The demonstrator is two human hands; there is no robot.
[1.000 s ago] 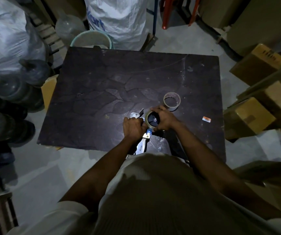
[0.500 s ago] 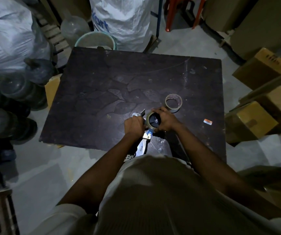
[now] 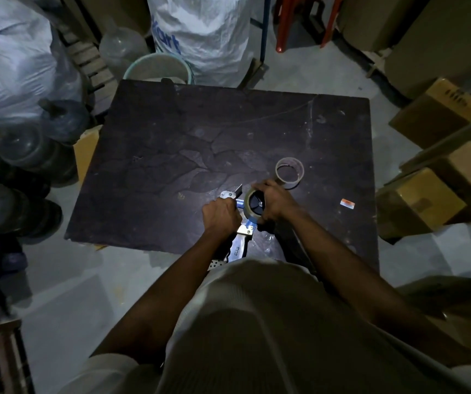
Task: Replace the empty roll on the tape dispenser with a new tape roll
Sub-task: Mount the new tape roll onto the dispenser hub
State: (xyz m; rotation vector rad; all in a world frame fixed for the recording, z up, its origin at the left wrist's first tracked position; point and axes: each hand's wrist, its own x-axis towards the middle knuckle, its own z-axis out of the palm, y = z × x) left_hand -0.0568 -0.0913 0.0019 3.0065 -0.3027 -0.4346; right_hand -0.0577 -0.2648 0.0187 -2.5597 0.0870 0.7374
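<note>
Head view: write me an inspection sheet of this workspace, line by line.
Surface: dark, scuffed table, dimly lit.
Job's things: tape dispenser at the near edge, new tape roll on its hub; empty roll lies flat beyond it, apart.
Clutter: small label scrap to the right.
Hands: left hand grips the dispenser frame; right hand has its fingers around the new tape roll.
Cables: nothing seen.
Surroundings: white sacks, bucket, water jugs left, cardboard boxes right, red stool legs.
</note>
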